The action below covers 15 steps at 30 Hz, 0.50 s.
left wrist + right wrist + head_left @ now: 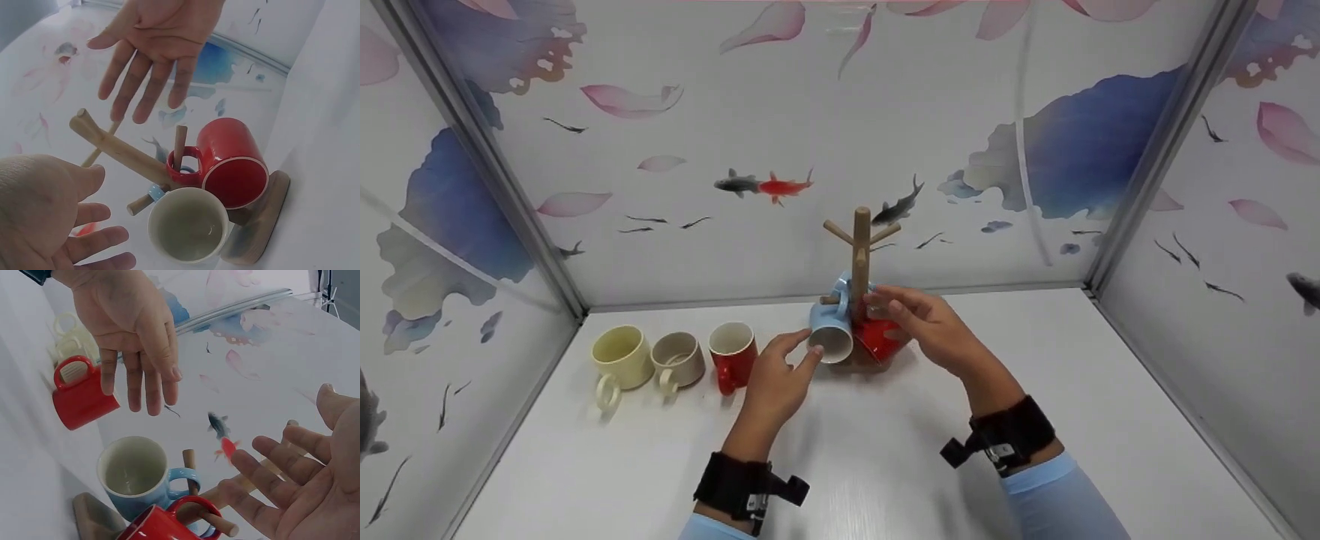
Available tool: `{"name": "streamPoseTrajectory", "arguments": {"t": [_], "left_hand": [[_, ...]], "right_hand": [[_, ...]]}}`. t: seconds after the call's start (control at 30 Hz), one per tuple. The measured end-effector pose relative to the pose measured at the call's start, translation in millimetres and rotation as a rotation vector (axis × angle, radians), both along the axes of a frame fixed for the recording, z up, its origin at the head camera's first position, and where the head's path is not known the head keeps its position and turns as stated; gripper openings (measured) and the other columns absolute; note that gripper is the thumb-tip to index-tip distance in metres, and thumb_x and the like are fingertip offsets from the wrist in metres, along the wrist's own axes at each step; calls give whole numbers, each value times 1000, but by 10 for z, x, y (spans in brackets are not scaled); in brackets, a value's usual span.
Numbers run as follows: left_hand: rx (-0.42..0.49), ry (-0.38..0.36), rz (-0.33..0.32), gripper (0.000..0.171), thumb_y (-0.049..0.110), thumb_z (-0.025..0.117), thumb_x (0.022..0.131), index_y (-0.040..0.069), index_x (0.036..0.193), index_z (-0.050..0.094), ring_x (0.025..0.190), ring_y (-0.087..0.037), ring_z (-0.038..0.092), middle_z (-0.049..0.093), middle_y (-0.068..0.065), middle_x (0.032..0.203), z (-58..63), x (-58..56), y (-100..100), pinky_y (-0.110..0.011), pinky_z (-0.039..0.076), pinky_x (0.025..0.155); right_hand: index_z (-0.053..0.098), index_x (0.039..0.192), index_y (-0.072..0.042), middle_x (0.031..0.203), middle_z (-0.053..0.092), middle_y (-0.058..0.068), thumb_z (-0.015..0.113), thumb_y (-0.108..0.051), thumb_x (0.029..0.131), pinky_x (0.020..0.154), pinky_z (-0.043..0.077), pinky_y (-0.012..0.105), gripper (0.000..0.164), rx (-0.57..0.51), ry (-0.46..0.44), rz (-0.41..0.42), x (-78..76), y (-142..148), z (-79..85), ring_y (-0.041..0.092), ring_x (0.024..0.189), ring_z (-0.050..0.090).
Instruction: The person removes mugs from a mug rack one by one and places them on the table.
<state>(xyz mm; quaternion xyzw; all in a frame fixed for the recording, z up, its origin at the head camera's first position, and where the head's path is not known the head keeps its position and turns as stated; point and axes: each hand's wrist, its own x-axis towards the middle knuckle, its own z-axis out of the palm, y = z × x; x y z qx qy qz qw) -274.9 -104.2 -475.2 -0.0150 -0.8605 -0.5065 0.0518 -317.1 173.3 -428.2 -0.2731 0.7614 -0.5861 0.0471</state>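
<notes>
A wooden mug tree (pixel 861 247) stands at the back of the white table. From its lower pegs hang a light blue mug (pixel 823 316) and a red mug (pixel 883 342), both by their handles. My left hand (pixel 780 379) is beside the blue mug, fingers loosely extended. On the other side, my right hand (pixel 941 334) hovers by the red mug and trunk with relaxed fingers. Both wrist views show the two palms free of any object. In the right wrist view, another bit of blue handle (pixel 209 532) peeks out behind the red mug; what it belongs to is hidden.
To the left a yellow mug (pixel 620 358), a beige mug (pixel 679 361) and a second red mug (pixel 737 346) stand upright in a row. The tree's upper pegs (pixel 837 231) carry no mugs. Printed wall panels (pixel 810 135) enclose the table's back and sides.
</notes>
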Motion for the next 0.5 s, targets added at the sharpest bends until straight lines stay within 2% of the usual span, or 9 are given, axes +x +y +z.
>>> {"name": "streamPoseTrajectory", "arguments": {"t": [0.13,0.27,0.37,0.5], "left_hand": [[-24,-10,-31,55,39,72,112,16,162,64,164,-36,51,59,-12,170,13,20,57,-57,53,127],[-29,-24,-70,57,40,73,112,18,163,62,165,-37,49,57,-12,171,8,48,130,-59,51,127],[-26,-31,-108,57,42,72,112,18,164,62,167,-37,47,55,-12,173,-3,71,176,-61,48,130],[-21,-18,-155,57,41,72,112,17,162,63,169,-38,43,55,-12,173,-22,88,213,-63,41,134]], "right_hand": [[52,168,-6,168,60,21,57,-27,121,121,55,65,52,-23,30,-20,-36,25,182,46,150,65],[50,170,-7,169,60,18,58,-27,120,119,58,57,54,-24,62,-56,-79,30,324,42,149,67],[50,170,-8,168,62,16,59,-28,120,117,61,51,55,-13,102,-132,-117,11,415,38,150,67],[52,170,-11,170,61,11,60,-37,119,126,54,55,57,-1,159,-261,-180,-43,546,34,157,61]]}}
